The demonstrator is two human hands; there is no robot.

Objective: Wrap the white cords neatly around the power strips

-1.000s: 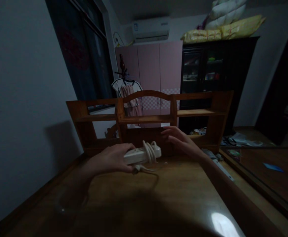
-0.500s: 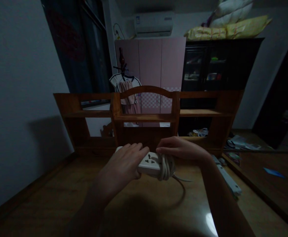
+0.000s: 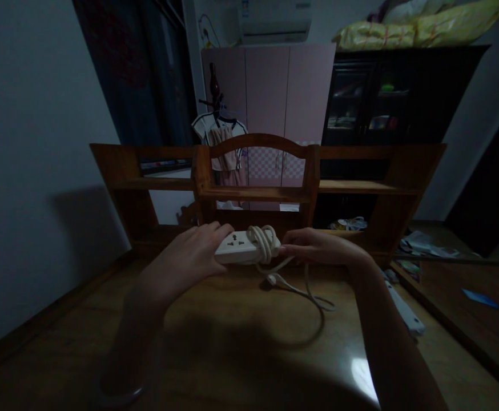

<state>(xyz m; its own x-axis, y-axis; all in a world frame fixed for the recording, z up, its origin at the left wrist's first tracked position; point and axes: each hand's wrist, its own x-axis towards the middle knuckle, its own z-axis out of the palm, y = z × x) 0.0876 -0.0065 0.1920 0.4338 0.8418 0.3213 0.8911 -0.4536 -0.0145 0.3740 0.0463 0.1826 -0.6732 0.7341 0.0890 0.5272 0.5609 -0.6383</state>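
Observation:
A white power strip point(image 3: 232, 250) is held above the wooden desk, its socket holes facing up. My left hand point(image 3: 187, 254) is closed round its left end, hiding that part. Several loops of white cord point(image 3: 266, 245) are wound about the strip's right end. At that end is my right hand point(image 3: 320, 246), its fingers pinched on the cord; the fingertips are partly hidden. From there a loose length of cord hangs down in a loop. The plug point(image 3: 273, 279) dangles below the strip.
A wooden shelf unit point(image 3: 256, 195) stands along the desk's point(image 3: 215, 342) far edge. Another white power strip point(image 3: 406, 311) lies at the right. Behind are a pink wardrobe point(image 3: 266, 97), a dark cabinet point(image 3: 429, 103) and hanging clothes point(image 3: 226, 140). A wall point(image 3: 35, 171) borders the left side.
Both hands and the power strip have shifted, the strip moving left and slightly up in view. More cord now hangs loose, and the plug has come into view. The camera has tilted down.

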